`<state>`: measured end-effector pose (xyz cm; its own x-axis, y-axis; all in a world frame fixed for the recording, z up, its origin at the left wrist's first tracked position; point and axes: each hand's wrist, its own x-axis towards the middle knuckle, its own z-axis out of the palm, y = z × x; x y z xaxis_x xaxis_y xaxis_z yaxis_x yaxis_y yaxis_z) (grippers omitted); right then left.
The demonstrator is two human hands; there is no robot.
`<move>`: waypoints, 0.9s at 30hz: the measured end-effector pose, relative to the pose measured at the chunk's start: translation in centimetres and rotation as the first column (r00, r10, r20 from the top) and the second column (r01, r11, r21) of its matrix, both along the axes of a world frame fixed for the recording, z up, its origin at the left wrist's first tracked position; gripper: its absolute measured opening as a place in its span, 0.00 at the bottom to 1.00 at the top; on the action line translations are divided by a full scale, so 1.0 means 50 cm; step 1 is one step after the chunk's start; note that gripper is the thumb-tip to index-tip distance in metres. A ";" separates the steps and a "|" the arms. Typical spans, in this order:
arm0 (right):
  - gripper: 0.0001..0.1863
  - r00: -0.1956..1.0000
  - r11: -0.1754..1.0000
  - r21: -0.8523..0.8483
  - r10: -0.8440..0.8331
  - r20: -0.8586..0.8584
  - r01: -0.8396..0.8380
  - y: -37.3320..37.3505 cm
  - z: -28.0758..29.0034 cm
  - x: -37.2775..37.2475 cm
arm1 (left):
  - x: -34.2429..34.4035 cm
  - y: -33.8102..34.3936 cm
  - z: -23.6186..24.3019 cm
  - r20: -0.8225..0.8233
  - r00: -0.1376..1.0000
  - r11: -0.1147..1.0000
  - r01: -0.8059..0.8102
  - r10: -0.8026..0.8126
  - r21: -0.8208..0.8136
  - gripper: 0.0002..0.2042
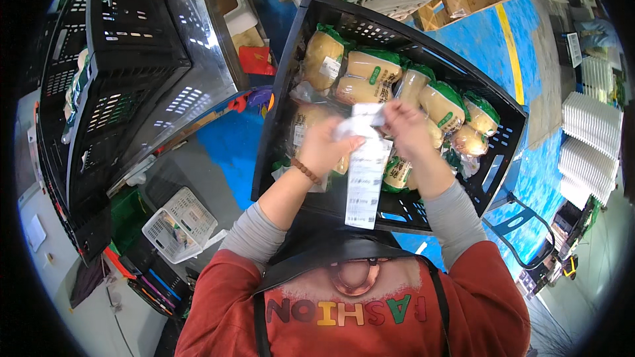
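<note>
Both hands are working together above a black crate, pinching the top of one long white label strip between them. The left hand [322,147], with a bead bracelet [305,170] at the wrist, is closing thumb and fingers on the strip's upper left edge. Just to its right, the label strip [364,182] is hanging straight down toward the person's chest, its long axis running from the hands toward the body, its lower end dangling free over the near rim of the crate. The right hand [405,125] is gripping the crumpled upper end of the strip, slightly higher and farther from the body than the left, so the two hands are lying almost touching, with the strip's top between them.

Under the hands, the black crate [283,92] is holding yellow vacuum-packed goods with green tops [374,73], lined up along its far side. Left of it, a stack of empty black crates [126,46] is standing beside a metal worktop [198,86].
</note>
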<state>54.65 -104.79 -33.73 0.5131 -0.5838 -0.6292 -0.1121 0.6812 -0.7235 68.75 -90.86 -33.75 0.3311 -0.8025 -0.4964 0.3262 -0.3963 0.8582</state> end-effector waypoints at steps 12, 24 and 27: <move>0.10 0.245 -0.666 -0.503 0.447 -0.860 -0.551 -0.158 -0.080 0.160 | -0.004 -0.001 0.051 0.602 0.702 0.881 0.473 -0.381 0.006 0.12; 0.24 0.601 -0.346 -0.681 0.321 -0.732 -0.645 -0.067 -0.098 0.031 | -0.008 -0.014 0.073 0.577 0.687 0.857 0.514 -0.442 0.043 0.11; 0.26 0.612 -0.232 -0.648 0.215 -0.761 -0.725 -0.049 -0.084 0.030 | -0.009 -0.026 0.077 0.534 0.720 0.853 0.523 -0.443 0.003 0.11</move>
<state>56.16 -107.24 -37.93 0.9362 -0.3508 -0.0210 -0.3337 -0.8685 -0.3665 68.29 -92.15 -29.89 0.0456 -0.9683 -0.2454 -0.3637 -0.2449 0.8988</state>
